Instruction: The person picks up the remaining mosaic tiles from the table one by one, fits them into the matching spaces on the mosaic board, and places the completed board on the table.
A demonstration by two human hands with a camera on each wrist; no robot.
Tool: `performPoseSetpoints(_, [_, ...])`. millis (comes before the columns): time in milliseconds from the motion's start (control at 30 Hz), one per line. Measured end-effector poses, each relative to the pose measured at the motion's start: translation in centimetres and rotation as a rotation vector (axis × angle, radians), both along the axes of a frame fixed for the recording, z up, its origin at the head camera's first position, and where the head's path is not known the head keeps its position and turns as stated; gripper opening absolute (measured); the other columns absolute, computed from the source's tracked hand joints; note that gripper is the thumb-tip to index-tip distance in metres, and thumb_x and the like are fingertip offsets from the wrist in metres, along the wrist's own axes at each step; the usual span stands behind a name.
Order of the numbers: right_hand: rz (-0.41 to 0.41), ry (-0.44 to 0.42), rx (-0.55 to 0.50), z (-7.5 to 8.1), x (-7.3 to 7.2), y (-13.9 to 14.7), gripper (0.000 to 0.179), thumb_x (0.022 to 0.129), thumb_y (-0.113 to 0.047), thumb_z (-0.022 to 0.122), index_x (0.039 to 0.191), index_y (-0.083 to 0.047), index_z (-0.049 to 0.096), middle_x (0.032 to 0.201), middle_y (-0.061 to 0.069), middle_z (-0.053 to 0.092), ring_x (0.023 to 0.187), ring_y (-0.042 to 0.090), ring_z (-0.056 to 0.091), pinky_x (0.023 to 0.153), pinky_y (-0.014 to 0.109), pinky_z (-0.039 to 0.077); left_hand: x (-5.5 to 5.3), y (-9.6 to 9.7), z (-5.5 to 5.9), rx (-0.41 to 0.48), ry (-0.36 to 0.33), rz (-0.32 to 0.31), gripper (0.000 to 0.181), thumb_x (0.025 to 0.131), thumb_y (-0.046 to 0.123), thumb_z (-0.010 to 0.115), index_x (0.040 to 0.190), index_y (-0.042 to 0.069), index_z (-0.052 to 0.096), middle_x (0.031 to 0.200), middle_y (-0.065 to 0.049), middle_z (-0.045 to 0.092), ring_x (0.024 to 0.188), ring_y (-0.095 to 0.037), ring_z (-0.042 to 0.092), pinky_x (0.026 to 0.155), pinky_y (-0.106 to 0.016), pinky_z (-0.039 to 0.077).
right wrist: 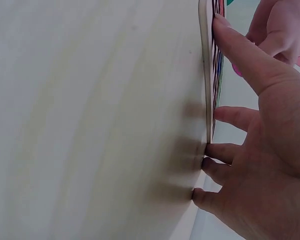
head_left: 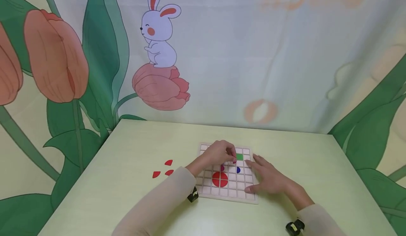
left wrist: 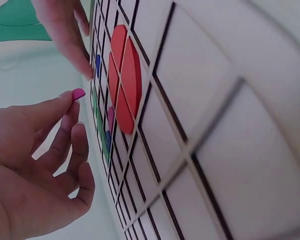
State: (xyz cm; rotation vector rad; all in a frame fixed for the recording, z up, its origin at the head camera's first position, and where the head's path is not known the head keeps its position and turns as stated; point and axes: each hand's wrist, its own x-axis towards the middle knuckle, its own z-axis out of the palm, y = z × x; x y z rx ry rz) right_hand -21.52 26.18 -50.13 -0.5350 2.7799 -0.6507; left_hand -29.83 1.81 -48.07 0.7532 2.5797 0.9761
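Observation:
My left hand [head_left: 218,152] is over the far part of a pale gridded board [head_left: 223,192], pinching a small pink piece [left wrist: 78,94] between thumb and index finger. In the left wrist view that piece is held apart from the board. Red quarter-circle pieces [head_left: 216,176] form a full disc on the squares. Farther up sit a magenta piece [head_left: 222,168], a blue half-round piece [head_left: 238,170] and a green piece [head_left: 239,156]. My right hand [head_left: 269,176] rests at the board's right edge, fingers spread, some fingertips touching the board and others the table.
Loose red quarter-circle pieces [head_left: 156,174] lie on the pale table [head_left: 127,151] left of the board, one partly hidden by the left sleeve [head_left: 165,200]. Behind the table hangs a curtain [head_left: 222,70] printed with a rabbit and tulips.

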Motion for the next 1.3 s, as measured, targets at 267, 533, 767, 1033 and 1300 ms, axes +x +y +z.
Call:
performPoseSetpoints(267, [0.013,0.015,-0.019,0.4,0.3,-0.3,0.108,0.08,-0.059,0.087,0.163,-0.008,0.04,0.172,0.027,0.018,0.156,0.053,0.016,0.119,0.073,0.024,-0.3,1.8,-0.3,-0.041,0.021,0.026,0.004,0.098,0.02,0.079,0.096,0.019,0.076,0.088,0.01,0.068,0.08,-0.012,0.059,0.07,-0.024,0.05])
performPoseSetpoints(533, [0.011,0.017,-0.008,0.3,0.4,-0.2,0.109,0.08,-0.06,0.087,0.163,-0.009,0.039,0.172,0.027,0.018,0.156,0.053,0.015,0.118,0.074,0.025,-0.2,2.2,-0.8,-0.073,-0.016,0.047,0.006,0.098,0.02,0.079,0.095,0.02,0.074,0.088,0.008,0.067,0.073,-0.013,0.058,0.061,-0.025,0.048])
performPoseSetpoints(767, [-0.004,-0.001,-0.001,0.1,0.2,-0.2,0.11,0.08,-0.063,0.085,0.165,-0.011,0.037,0.174,0.024,0.015,0.158,0.051,0.013,0.119,0.073,0.023,0.0,2.2,-0.7,-0.079,-0.026,0.011,0.006,0.1,0.018,0.076,0.095,0.018,0.072,0.086,0.004,0.067,0.07,-0.014,0.058,0.058,-0.026,0.047])
performPoseSetpoints(1033, [0.016,0.008,-0.013,0.7,0.5,-0.3,0.109,0.081,-0.059,0.086,0.163,-0.008,0.038,0.172,0.027,0.018,0.157,0.053,0.015,0.118,0.073,0.025,-0.1,2.1,-0.9,-0.104,0.02,0.003,0.007,0.102,0.019,0.074,0.095,0.019,0.075,0.086,0.007,0.067,0.068,-0.012,0.058,0.058,-0.025,0.048])
performPoseSetpoints(1300, [0.008,-0.006,-0.013,0.5,0.4,-0.3,0.109,0.081,-0.06,0.086,0.164,-0.009,0.038,0.173,0.026,0.017,0.157,0.052,0.013,0.118,0.073,0.023,0.1,2.2,-0.8,-0.122,0.048,0.018,0.006,0.101,0.018,0.075,0.095,0.018,0.076,0.086,0.009,0.067,0.074,-0.011,0.058,0.064,-0.024,0.049])
